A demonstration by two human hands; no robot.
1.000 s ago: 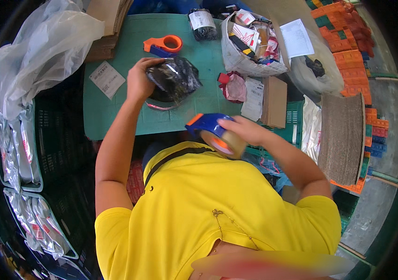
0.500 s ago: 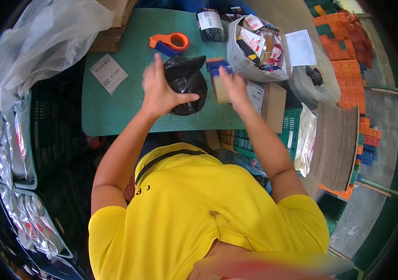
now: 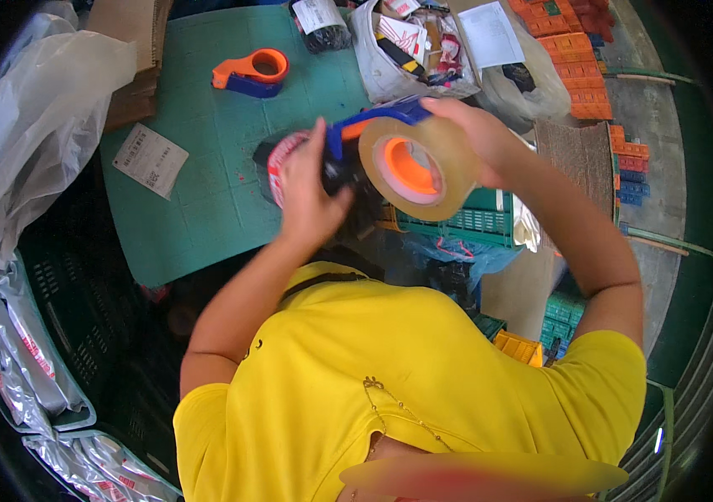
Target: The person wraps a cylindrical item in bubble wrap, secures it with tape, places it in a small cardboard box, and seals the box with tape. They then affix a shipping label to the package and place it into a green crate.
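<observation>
My left hand (image 3: 310, 188) grips a package wrapped in black plastic (image 3: 338, 171) from its near side. A red-and-white printed patch (image 3: 281, 163) shows at the package's left end. My right hand (image 3: 473, 138) is closed around a tape dispenser (image 3: 394, 111) with a blue body and orange core. It carries a wide roll of clear tape (image 3: 373, 180), held up close against the package's right side. The roll hides part of the package, and my right fingers are partly out of sight behind it.
An orange-and-blue tape dispenser (image 3: 252, 86) and a white label sheet (image 3: 150, 161) lie on the green table (image 3: 197, 226). Another black-wrapped package (image 3: 323, 33) and a white tub of odds and ends (image 3: 385, 75) stand at the back. Silver pouches fill crates at left.
My right hand has brought the tape dispenser up against the package and turned it so the roll faces me. The package has tipped, uncovering its red-and-white patch. The whole view has shifted.
</observation>
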